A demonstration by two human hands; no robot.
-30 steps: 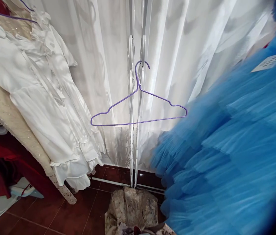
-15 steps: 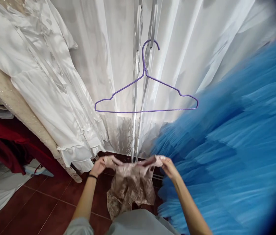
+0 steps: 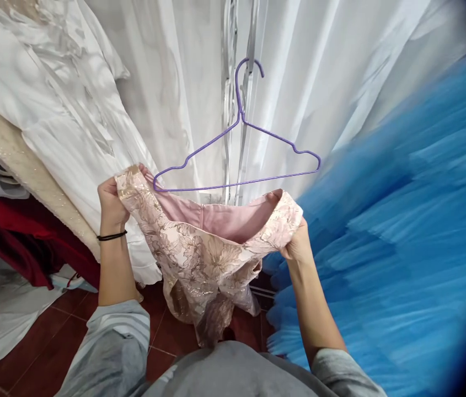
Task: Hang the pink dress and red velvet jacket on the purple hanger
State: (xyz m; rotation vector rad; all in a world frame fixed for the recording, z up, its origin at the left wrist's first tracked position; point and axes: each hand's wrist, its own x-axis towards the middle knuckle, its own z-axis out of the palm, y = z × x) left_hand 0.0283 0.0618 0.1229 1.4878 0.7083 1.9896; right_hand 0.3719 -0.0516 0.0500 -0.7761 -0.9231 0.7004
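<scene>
A pink dress with a gold floral pattern is stretched between my hands, its neckline held wide so the plain pink lining shows. My left hand grips one shoulder strap, with a black band on the wrist. The other strap is in my right hand, whose fingers are partly hidden by the cloth. Just above the neckline hangs a purple hanger, hooked on a metal rail or stand. Its left lower corner overlaps the dress's left strap in view; whether it is inside the strap I cannot tell.
White dresses and a beige glittery garment hang at left, with dark red cloth below. A big blue tulle skirt fills the right side. White curtains hang behind. Red tiles cover the floor.
Both hands have raised the dress from low near the floor up to the hanger's bottom bar. The hanger has shifted slightly left and tilted.
</scene>
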